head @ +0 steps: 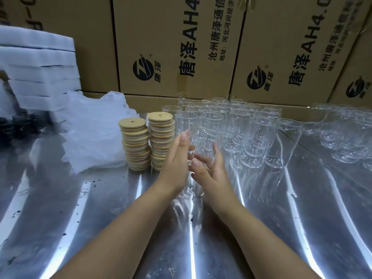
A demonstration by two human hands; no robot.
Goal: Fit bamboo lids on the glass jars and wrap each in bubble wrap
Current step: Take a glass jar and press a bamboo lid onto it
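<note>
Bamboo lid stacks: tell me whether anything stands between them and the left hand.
Nothing visible does. The left hand is right beside the nearer bamboo lid stack; the bubble wrap lies on the stacks' far side.

Bamboo lids (161, 135) in two stacks — clear glass jars (211, 125) upright beside.

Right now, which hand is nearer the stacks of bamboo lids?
Left. The left hand sits just right of the stacks of bamboo lids; the right hand is farther right, beyond the left hand, by the glass jars.
</note>
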